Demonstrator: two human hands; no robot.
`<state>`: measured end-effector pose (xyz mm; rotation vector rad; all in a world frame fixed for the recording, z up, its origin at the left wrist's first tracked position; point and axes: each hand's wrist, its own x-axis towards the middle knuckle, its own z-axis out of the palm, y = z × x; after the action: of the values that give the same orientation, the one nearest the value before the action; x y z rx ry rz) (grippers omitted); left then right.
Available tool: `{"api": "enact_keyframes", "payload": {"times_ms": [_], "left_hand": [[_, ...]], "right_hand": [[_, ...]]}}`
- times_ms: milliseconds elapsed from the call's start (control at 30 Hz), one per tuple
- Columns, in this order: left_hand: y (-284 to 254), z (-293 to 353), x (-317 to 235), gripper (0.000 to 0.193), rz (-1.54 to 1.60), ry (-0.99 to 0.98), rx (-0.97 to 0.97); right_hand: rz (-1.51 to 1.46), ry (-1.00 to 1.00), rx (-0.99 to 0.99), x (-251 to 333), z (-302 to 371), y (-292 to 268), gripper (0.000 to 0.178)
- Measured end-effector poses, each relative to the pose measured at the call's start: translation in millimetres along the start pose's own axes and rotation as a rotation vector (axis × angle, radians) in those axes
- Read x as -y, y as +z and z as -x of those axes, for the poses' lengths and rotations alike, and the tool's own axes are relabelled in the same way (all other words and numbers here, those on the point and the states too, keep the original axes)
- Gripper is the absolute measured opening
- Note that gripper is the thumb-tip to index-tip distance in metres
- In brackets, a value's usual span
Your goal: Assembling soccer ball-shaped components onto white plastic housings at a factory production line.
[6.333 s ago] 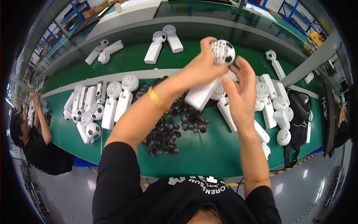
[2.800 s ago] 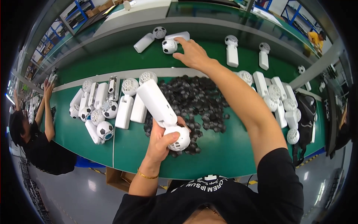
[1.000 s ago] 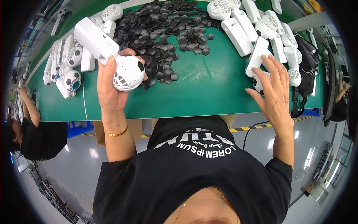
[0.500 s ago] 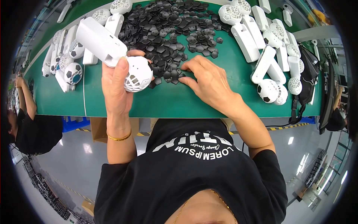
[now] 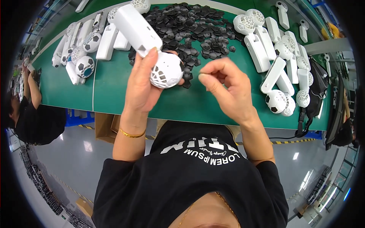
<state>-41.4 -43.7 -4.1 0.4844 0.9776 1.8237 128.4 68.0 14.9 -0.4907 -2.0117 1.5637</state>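
In my left hand [image 5: 146, 76] is a white device with a long rectangular handle [image 5: 137, 28] and a round head [image 5: 167, 70] patterned like a football, its openwork side partly showing. My thumb presses near the joint and the fingers wrap behind the head. To the right, my right hand [image 5: 232, 89] is raised over the green table with thumb and forefinger pinched together. Whatever sits in that pinch, if anything, is hidden. Beyond both hands spreads a heap of small black pentagon pieces [image 5: 186, 22], some lying loose near the held head.
More white ball-headed devices lie in groups at the left [image 5: 84, 67] and right [image 5: 275, 100] of the green table [image 5: 182, 110]. A black bag [image 5: 317, 79] with straps lies at the right edge. Another person [image 5: 38, 123] works at the far left. A cardboard box [image 5: 105, 127] stands below the table edge.
My right hand has lifted off the black pieces and drawn back, its fingers closing into a pinch. The white device, still in my left hand, appears farther right in the shifted view.
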Motion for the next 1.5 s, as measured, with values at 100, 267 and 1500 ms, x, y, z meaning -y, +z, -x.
{"api": "enact_keyframes", "payload": {"times_ms": [100,267,1500], "left_hand": [[12.5,-0.6,2.8,0.036,0.049,0.049,-0.01],[17.5,4.9,5.1,0.036,-0.065,0.104,-0.038],[8.3,10.2,18.1,0.041,-0.417,0.377,-0.061]], "right_hand": [[0.054,-0.14,0.082,5.6,-4.7,5.0,0.012],[-0.123,0.0,0.048,14.7,-3.0,14.2,0.01],[-0.031,0.229,0.168,4.5,-24.3,13.9,0.02]]}}
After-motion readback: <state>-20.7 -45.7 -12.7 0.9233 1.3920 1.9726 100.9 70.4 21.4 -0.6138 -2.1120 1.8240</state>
